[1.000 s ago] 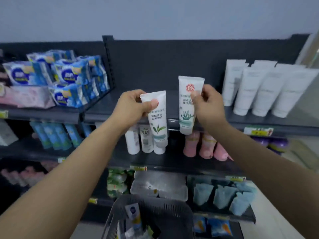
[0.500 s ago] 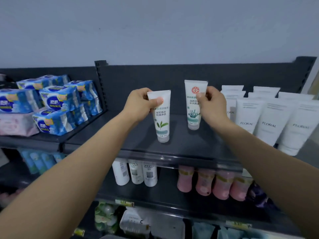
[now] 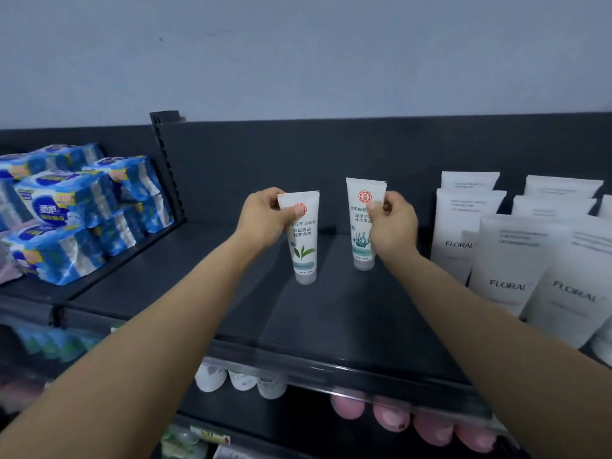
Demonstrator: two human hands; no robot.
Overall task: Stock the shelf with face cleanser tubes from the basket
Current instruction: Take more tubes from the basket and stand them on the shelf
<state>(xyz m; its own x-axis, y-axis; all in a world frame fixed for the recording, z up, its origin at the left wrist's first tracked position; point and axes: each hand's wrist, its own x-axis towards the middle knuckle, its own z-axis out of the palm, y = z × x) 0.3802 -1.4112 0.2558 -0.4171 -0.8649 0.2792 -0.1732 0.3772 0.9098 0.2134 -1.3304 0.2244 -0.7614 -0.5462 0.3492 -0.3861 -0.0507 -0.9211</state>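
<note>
Left hand (image 3: 265,217) and right hand (image 3: 394,223) each pinch a tube (image 3: 303,240) upright by its top, caps down so they'll stand on the shelf (image 3: 331,313).

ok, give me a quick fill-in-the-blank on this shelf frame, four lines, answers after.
1. The left hand pinches the left tube, which bears a green ____ motif.
2. The right hand pinches the right tube; both tubes point cap ____.
3. The white tubes right of that hand are lettered ____.
4. The stacked packs at far left are mainly ____ and white.

Answers: leaf; down; FLORAL; blue.
</note>
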